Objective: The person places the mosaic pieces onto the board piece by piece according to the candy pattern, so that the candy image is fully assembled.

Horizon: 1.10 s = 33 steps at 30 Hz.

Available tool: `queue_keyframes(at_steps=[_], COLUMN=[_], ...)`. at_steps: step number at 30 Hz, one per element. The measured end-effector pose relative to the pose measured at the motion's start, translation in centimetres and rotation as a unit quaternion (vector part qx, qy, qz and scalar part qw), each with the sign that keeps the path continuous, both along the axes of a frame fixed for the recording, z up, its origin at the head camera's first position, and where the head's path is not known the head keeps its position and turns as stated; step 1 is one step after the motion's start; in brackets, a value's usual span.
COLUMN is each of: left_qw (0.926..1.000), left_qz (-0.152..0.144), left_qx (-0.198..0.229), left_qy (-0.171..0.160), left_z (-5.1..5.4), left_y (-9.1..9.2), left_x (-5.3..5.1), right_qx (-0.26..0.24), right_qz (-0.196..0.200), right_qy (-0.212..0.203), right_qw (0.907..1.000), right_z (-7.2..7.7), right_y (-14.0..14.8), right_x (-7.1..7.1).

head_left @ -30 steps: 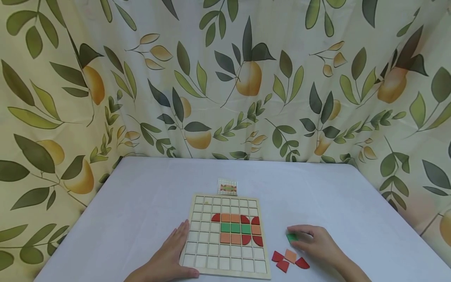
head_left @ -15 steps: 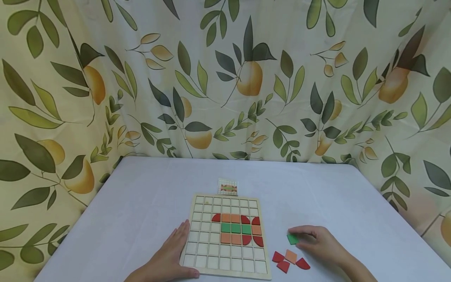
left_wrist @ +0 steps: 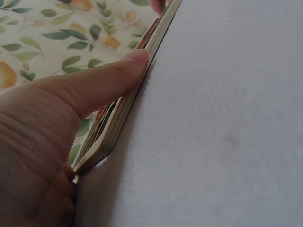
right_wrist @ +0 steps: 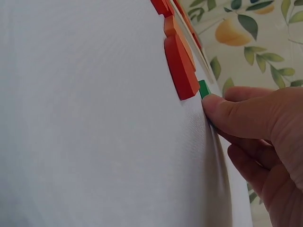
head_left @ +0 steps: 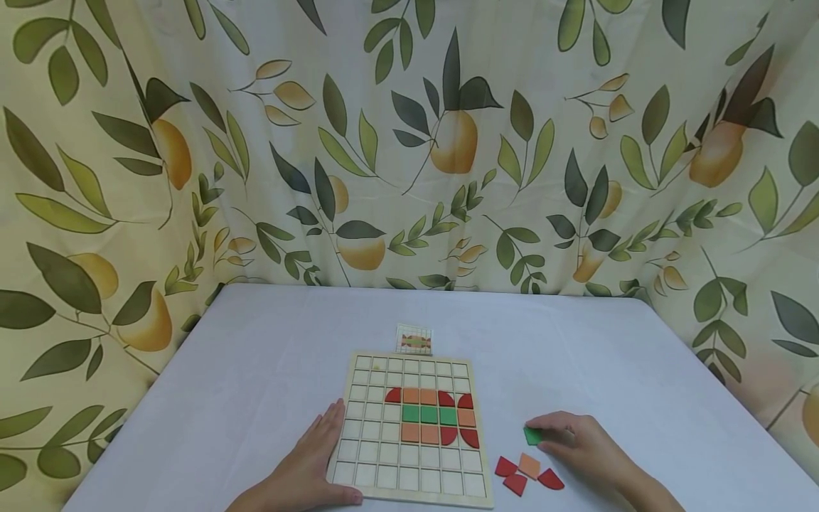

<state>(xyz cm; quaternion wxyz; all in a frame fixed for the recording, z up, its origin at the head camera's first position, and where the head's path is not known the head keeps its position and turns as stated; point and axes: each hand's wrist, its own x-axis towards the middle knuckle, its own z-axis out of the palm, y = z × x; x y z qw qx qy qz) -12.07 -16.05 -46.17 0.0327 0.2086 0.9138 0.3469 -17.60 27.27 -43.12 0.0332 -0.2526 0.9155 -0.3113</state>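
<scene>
My left hand (head_left: 308, 459) lies along the left edge of a wooden grid board (head_left: 360, 491), fingers straight and thumb at its front corner. In the left wrist view the thumb (left_wrist: 109, 80) rests on the board's rim (left_wrist: 118, 118). On the board sit orange squares, green squares (head_left: 429, 414) and red quarter-round pieces (head_left: 470, 437). To the right of it, my right hand (head_left: 579, 444) pinches a green square tile (head_left: 532, 435) between thumb and fingers, at or just above the cloth. The right wrist view shows only an edge of this green tile (right_wrist: 204, 89); the fingers hide the rest.
Loose red pieces (head_left: 551, 479) and an orange square (head_left: 529, 466) lie on the white cloth just in front of my right hand. A small pattern card (head_left: 414, 340) touches or nearly touches the board's far edge. Behind the table hangs a leaf-and-fruit curtain (head_left: 409, 178).
My right hand has shifted very slightly to the right, and the green tile has turned a little in its fingers. The left hand and the board stay in place.
</scene>
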Motion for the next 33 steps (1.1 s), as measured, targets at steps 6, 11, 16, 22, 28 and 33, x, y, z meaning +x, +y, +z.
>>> queue_keyframes(at_steps=[6, 11, 16, 22, 28, 33], left_qw=[1.0000, 1.0000, 1.0000, 0.9999, 1.0000, 1.0000], left_qz=[0.002, 0.006, 0.006, 0.006, 0.003, 0.006], left_qx=[-0.001, -0.003, -0.003, -0.008, -0.004, -0.005], left_qy=[-0.001, -0.004, -0.004, -0.006, -0.004, -0.005], left_z=[-0.1, -0.1, 0.0, 0.1, 0.3, 0.2], left_y=[0.0, 0.1, 0.0, 0.1, 0.1, 0.1], left_x=[0.0, 0.0, 0.0, 0.0, 0.1, 0.1], right_qx=[-0.007, -0.032, -0.052, -0.067, -0.073, -0.057], right_qz=[-0.009, -0.015, -0.022, -0.007, 0.007, 0.010], right_qy=[0.030, 0.046, 0.001, -0.021, -0.008, 0.006], right_qw=[0.9995, 0.9983, 0.9984, 0.9975, 0.9973, 0.9983], right_z=[-0.3, -0.4, -0.1, 0.2, 0.0, 0.0], right_y=[-0.3, -1.5, -3.2, -4.8, -6.0, -6.9], right_x=[0.1, 0.3, 0.2, -0.1, -0.4, -0.6])
